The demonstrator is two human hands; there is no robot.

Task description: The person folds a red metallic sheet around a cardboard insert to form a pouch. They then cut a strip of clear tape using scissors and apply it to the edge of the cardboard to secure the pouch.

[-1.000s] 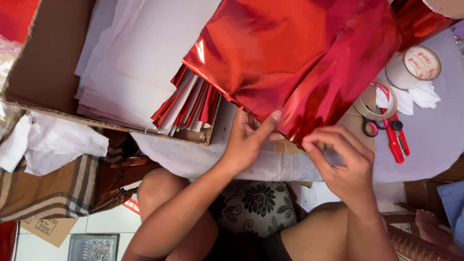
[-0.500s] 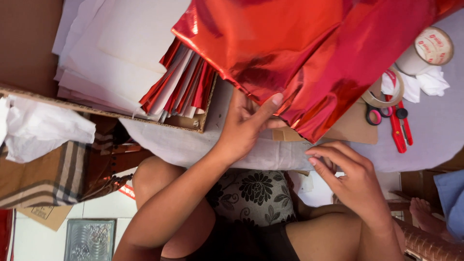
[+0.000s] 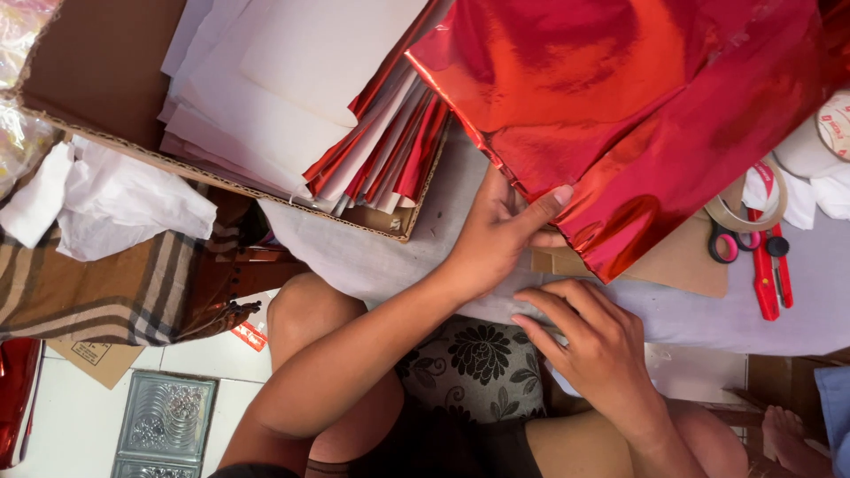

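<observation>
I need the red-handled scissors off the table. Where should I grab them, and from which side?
Take the red-handled scissors by the finger loops, probably from the near table edge. They lie flat on the grey table cloth with the loops toward the tape roll, which crowds them from above. The blades point toward the near edge, so a flat pinch across the handles looks safest.

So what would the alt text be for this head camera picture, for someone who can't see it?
A person's left hand presses on the edge of a shiny red foil sheet on a grey cloth-covered table, while the right hand rests at the table's near edge. A cardboard box of white and red sheets lies to the left, red-handled scissors to the right.
</observation>
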